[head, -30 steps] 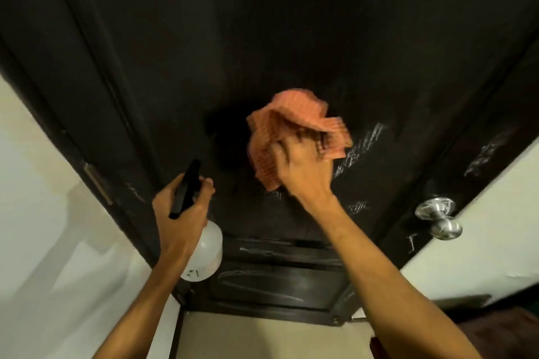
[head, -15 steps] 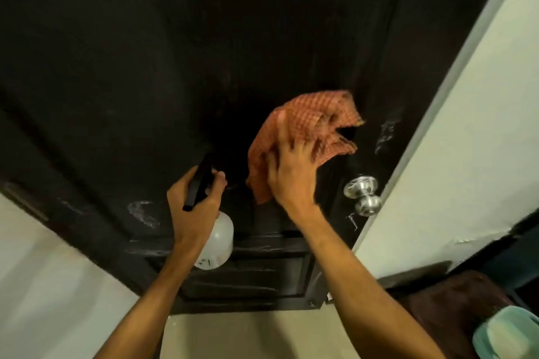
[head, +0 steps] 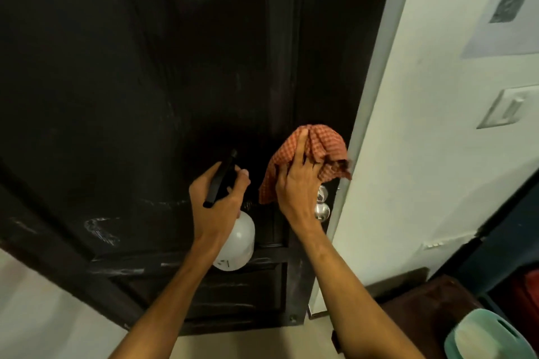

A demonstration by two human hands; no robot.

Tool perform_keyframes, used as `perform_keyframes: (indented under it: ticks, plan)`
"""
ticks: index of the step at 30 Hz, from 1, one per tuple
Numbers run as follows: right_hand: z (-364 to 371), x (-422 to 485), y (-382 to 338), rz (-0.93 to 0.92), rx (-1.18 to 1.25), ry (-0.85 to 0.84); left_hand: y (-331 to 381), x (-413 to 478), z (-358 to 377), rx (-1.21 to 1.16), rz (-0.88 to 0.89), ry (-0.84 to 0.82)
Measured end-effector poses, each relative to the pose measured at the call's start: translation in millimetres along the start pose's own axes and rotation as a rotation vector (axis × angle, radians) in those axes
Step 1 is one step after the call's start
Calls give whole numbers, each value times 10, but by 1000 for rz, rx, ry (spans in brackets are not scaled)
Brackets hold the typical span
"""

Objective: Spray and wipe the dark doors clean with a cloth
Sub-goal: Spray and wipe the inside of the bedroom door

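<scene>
A dark door (head: 145, 81) fills most of the view, with pale smears low on its panels. My right hand (head: 297, 183) presses an orange checked cloth (head: 320, 151) against the door's right edge, just above the silver door knob (head: 322, 208), which the hand partly hides. My left hand (head: 217, 201) grips a white spray bottle (head: 237, 245) by its black trigger head (head: 220, 179), held close to the door left of the cloth.
A white wall (head: 423, 154) with a light switch (head: 504, 108) stands right of the door frame. A teal bucket (head: 484, 335) sits at the bottom right beside a dark brown piece of furniture (head: 423, 309). Pale floor lies below the door.
The cloth and my right hand have slid right across the door to its edge above the knob. The view has swung right, showing more wall. My left hand keeps the bottle.
</scene>
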State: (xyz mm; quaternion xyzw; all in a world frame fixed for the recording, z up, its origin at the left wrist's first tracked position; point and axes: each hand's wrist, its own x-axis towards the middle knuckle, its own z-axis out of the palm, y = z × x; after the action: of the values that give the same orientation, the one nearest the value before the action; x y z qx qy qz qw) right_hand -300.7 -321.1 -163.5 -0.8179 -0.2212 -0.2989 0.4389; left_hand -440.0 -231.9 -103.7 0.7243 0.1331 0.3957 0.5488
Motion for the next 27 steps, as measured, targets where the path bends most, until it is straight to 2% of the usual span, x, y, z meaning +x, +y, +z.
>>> perform_keyframes:
  ticks: [4, 6, 7, 9, 11, 15, 18, 22, 24, 25, 27]
  plan:
    - [-220, 632, -157, 43, 109, 123, 69, -88, 163, -32, -3, -39]
    - [-259, 634, -98, 64, 140, 161, 48, -124, 198, -30, -15, -46]
    - [-211, 480, -44, 84, 145, 129, 34, -136, 212, -29, -19, -43]
    - [-24, -57, 22, 162, 89, 16, -10, -167, 235, -18, -31, -40]
    - [153, -279, -10, 241, 148, -22, -40, -205, 226, -9, -38, -36]
    - [160, 268, -221, 439, 271, 171, -62, -216, 82, -29, -53, 6]
    - [276, 285, -127, 560, 287, 163, -106, -215, -44, -12, -78, 57]
    - [525, -423, -163, 436, 98, 45, -191, -207, -243, -6, -109, 94]
    - [503, -360, -274, 337, 111, 23, -213, -178, -343, -1, -117, 114]
    - [479, -214, -359, 245, 138, 20, -238, -166, -410, 11, -123, 125]
    - [444, 43, -557, -53, 80, 23, -282, -157, -534, 23, -127, 150]
